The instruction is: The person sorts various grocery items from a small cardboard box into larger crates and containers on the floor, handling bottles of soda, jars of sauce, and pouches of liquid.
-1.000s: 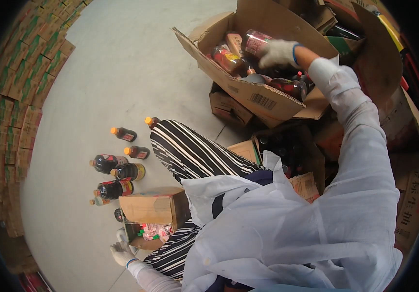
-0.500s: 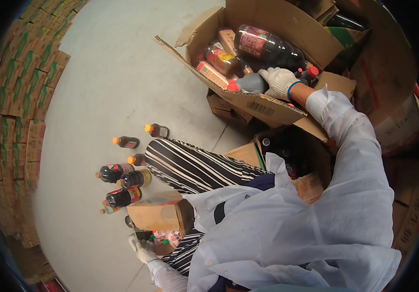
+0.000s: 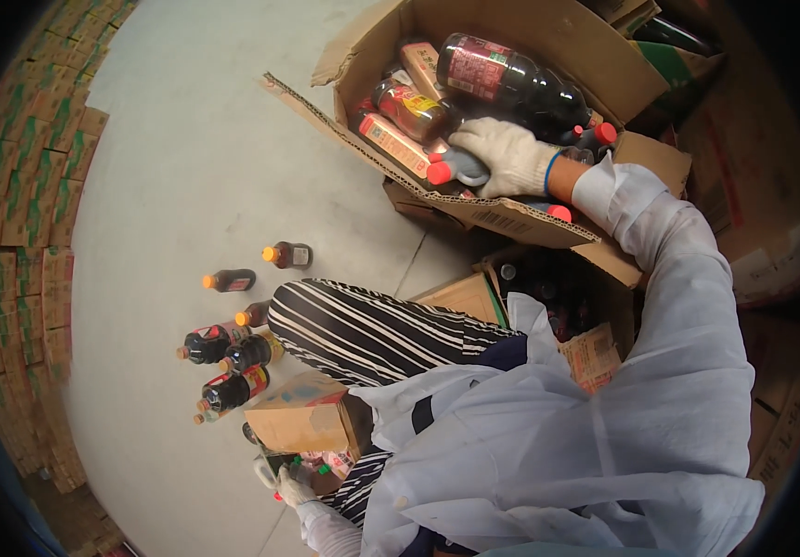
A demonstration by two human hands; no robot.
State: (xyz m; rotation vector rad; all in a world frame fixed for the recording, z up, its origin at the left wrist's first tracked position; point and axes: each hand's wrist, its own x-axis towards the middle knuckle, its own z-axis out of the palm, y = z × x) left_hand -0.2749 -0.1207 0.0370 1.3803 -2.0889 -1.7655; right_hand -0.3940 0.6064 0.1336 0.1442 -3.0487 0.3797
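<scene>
My right hand (image 3: 507, 156), in a white knitted glove, is closed over a grey plastic bottle (image 3: 452, 171) with a red cap inside a large open cardboard box (image 3: 344, 48). Above it lie a large dark bottle (image 3: 507, 76) with a red label, a smaller yellow-labelled bottle (image 3: 409, 110) and pink-and-cream packages (image 3: 390, 141). Down at the lower middle, my gloved left hand (image 3: 296, 486) is curled at the smaller carton (image 3: 298, 418), which holds small pink-labelled items with green caps. What its fingers grip is too small to make out.
Several orange-capped bottles (image 3: 231, 278) stand on the pale floor (image 3: 158, 186) left of my striped knee (image 3: 372, 325). Stacked cartons (image 3: 24, 278) line the left edge. More cartons (image 3: 743, 186) crowd the right, and an open box of dark bottles (image 3: 539, 288) sits below the large one.
My right hand has let go of the large dark bottle, now lying in the box, and shifted down-left onto the grey bottle. My left hand has moved slightly right.
</scene>
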